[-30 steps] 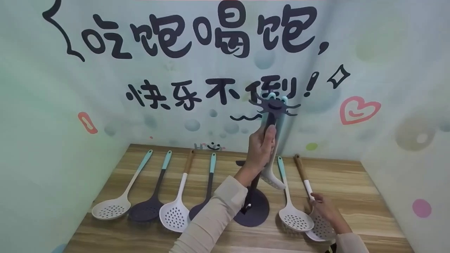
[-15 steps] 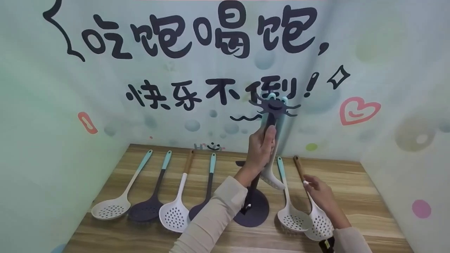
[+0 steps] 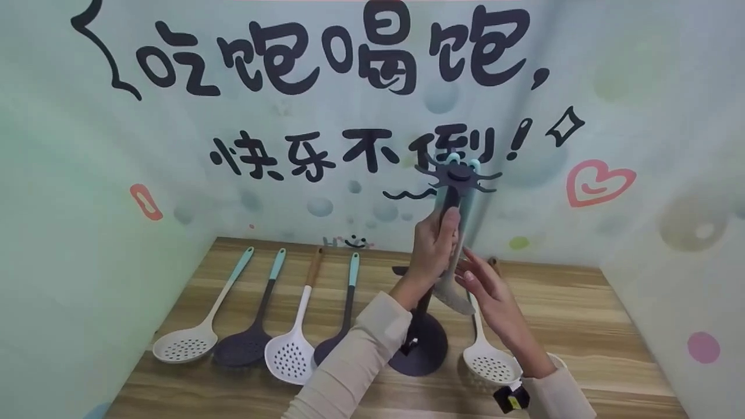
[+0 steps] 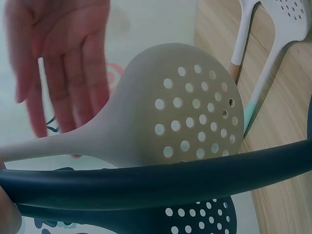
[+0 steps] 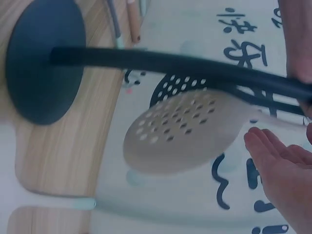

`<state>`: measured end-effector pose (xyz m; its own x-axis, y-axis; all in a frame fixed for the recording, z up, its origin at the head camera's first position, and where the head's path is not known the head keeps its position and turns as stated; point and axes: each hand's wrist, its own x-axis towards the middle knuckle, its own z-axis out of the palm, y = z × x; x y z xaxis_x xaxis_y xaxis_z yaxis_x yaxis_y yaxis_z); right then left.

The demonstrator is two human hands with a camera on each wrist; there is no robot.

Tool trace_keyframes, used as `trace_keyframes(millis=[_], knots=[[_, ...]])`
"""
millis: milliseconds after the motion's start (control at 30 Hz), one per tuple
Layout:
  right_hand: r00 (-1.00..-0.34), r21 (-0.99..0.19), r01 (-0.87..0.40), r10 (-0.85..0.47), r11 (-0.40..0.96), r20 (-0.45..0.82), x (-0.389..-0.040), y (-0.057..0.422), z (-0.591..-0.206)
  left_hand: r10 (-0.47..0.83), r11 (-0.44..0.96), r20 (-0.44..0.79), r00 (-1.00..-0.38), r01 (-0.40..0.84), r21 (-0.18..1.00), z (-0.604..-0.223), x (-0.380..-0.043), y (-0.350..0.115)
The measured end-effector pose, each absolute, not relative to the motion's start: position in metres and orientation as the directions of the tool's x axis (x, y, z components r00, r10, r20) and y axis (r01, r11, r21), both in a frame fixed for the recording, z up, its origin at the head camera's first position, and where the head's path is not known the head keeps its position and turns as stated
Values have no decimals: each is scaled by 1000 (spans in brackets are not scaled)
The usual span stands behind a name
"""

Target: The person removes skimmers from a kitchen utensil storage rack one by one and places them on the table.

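My left hand [image 3: 433,247] grips the dark pole of a utensil stand [image 3: 457,174] just below its crab-like top; its round base [image 3: 418,346] rests on the table. From the stand hang a beige skimmer [image 4: 175,107], with a perforated bowl, and a dark skimmer [image 4: 204,214]. Fingers straight, my right hand [image 3: 495,297] is beside the beige skimmer's handle and holds nothing; whether its fingertips touch the handle I cannot tell. Below it lies a light skimmer with a turquoise handle end [image 3: 492,364]. Another, wooden-handled skimmer [image 3: 495,265] is mostly hidden behind my right arm.
Left of the stand, a beige skimmer [image 3: 185,346], a dark one [image 3: 240,350], a white one [image 3: 289,358] and another dark utensil [image 3: 332,346] lie in a row on the wooden table [image 3: 192,396]. A printed curtain [image 3: 326,110] closes off the back and sides.
My right hand has left the wooden-handled skimmer at the far right and moved left, up to the hanging beige skimmer. My left hand keeps its grip on the stand.
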<state>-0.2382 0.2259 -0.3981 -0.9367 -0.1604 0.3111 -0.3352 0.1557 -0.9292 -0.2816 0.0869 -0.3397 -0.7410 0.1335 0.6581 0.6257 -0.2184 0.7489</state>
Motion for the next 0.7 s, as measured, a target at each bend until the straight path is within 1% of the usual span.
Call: trace_keyframes(millis=[133,300,433,567,700], knots=[[-926,-922,-363,-164,134,341,-237,219,-397,134,-201,651,-747,623,756,-340,-282,86],[-928,-925,-360,-150,125,341,-238,217,-397,135,-188,634,-761,609,771,-353,-294,91],[-946,-936,-321,-96,147,309,-238,217,-395,147,-226,615,-774,579,783,-361,-303,95],[-957,-938,-288,-41,191,286,-236,215,-393,141,-281,631,-763,580,764,-364,-306,97],[-948,-928,-317,-47,193,314,-235,216,-394,127,-292,643,-756,591,752,-364,-306,97]])
